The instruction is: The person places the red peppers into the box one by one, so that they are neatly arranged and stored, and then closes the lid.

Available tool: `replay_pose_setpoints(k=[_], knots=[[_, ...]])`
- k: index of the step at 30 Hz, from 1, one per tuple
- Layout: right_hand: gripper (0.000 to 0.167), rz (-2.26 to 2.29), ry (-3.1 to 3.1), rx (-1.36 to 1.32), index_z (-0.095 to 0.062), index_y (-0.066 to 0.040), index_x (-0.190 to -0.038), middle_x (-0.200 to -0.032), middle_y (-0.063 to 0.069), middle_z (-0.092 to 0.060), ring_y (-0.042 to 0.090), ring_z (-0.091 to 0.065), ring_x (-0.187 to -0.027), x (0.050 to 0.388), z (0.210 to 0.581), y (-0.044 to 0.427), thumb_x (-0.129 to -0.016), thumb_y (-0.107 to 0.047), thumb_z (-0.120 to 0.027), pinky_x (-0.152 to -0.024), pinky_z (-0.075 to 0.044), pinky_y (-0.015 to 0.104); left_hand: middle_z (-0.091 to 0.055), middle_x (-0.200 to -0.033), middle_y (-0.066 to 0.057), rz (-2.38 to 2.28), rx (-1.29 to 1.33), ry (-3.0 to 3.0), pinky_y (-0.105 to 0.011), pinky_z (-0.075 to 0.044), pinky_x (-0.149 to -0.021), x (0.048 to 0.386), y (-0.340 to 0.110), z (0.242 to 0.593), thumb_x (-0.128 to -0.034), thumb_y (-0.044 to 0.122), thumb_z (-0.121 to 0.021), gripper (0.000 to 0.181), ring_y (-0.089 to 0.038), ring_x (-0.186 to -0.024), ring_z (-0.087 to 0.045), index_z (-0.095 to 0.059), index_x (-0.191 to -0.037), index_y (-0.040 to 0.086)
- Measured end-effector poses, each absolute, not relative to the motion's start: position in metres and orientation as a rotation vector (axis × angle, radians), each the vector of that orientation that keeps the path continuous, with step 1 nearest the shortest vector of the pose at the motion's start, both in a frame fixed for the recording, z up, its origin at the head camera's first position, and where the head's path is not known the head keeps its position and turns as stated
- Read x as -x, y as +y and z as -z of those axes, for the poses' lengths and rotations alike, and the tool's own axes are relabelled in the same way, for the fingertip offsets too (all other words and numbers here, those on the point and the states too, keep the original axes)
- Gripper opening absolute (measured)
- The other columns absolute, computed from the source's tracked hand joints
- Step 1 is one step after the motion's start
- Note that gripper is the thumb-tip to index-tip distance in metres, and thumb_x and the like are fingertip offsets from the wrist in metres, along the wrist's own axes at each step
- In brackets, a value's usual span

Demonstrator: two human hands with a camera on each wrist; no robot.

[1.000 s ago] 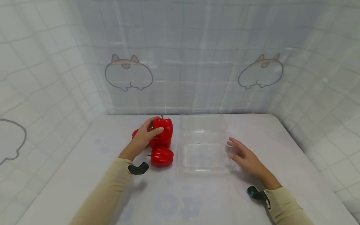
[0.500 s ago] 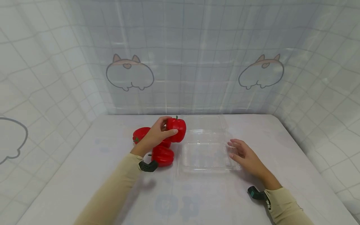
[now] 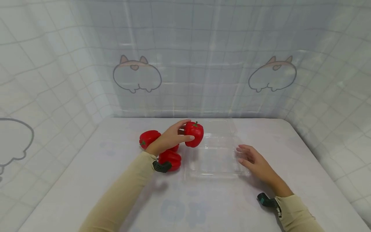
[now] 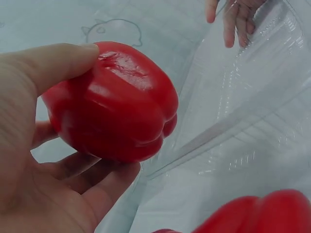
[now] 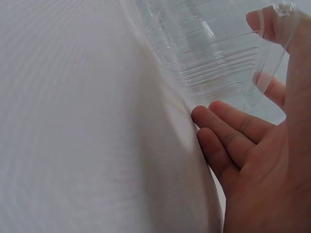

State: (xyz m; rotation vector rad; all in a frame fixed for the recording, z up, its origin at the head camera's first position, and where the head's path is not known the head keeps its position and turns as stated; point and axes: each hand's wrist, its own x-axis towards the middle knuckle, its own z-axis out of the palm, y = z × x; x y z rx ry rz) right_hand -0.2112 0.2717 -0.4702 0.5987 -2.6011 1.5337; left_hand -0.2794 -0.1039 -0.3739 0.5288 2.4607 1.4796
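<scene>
White table (image 3: pixel 232 203) here, wide across; on it sits a clear plastic container (image 3: pixel 214 161), outline faint; right hand (image 3: pixel 255 163) at its side, fingers relaxed, contact unclear; left hand (image 3: pixel 169 139) grips a red pepper (image 3: pixel 195 131), up near the container's left side; three more peppers (image 3: pixel 149 138) lie left, the middle one (image 3: pixel 175 148) mostly hidden behind that hand.

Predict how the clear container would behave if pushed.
The clear container is probably light and easily flexed, since it looks thin. The ridges in its side may stiffen it. Lying broad and flat, it would likely slide rather than tip.
</scene>
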Motion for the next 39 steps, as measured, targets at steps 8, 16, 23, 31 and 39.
replay_pose_setpoints(k=[8,16,23,31,39], knots=[[0.058,-1.554,-2.618,-0.601,-0.040,-0.004,-0.147,-0.143,0.020,-0.053,0.039,-0.052,-0.129,0.209,0.467,0.272,-0.098,-0.018,-0.067,-0.097,-0.039,0.013,-0.050,-0.139,0.004,-1.449,-0.524,2.441,-0.053,-0.053,-0.092,0.281,-0.090,0.375,-0.0825,0.040,-0.081,0.084,-0.023,-0.125,-0.050,-0.036,-0.153,0.030],[0.059,-1.572,-2.608,-0.622,-0.041,-0.004,-0.147,-0.142,0.020,-0.054,0.039,-0.053,-0.129,0.213,0.472,0.272,-0.097,-0.018,-0.068,-0.096,-0.041,0.014,-0.051,-0.134,0.003,-1.481,-0.540,2.403,-0.052,-0.054,-0.090,0.278,-0.080,0.376,-0.0841,0.031,-0.081,0.073,-0.024,-0.121,-0.052,-0.041,-0.145,0.025],[0.057,-1.552,-2.594,-0.629,-0.041,-0.004,-0.147,-0.141,0.020,-0.055,0.038,-0.054,-0.127,0.213,0.473,0.274,-0.098,-0.015,-0.067,-0.096,-0.041,0.014,-0.051,-0.135,0.002,-1.307,-0.650,2.487,-0.037,-0.058,-0.082,0.278,-0.065,0.376,-0.0841,0.027,-0.081,0.075,-0.021,-0.122,-0.050,-0.041,-0.147,0.022],[0.059,-1.515,-2.640,-0.610,-0.039,-0.007,-0.149,-0.143,0.018,-0.054,0.037,-0.053,-0.130,0.212,0.472,0.274,-0.099,-0.021,-0.066,-0.098,-0.038,0.013,-0.056,-0.133,0.001,-1.145,-0.772,2.547,-0.032,-0.057,-0.082,0.274,-0.046,0.375,-0.0850,0.025,-0.081,0.072,-0.019,-0.119,-0.054,-0.043,-0.146,0.017],[0.061,-1.533,-2.647,-0.617,-0.036,-0.009,-0.152,-0.148,0.017,-0.050,0.037,-0.048,-0.134,0.211,0.468,0.276,-0.099,-0.020,-0.065,-0.098,-0.035,0.010,-0.058,-0.130,0.003,-1.081,-0.783,2.585,-0.030,-0.057,-0.080,0.269,-0.029,0.377,-0.0843,0.027,-0.082,0.072,-0.017,-0.116,-0.055,-0.045,-0.146,0.017]])
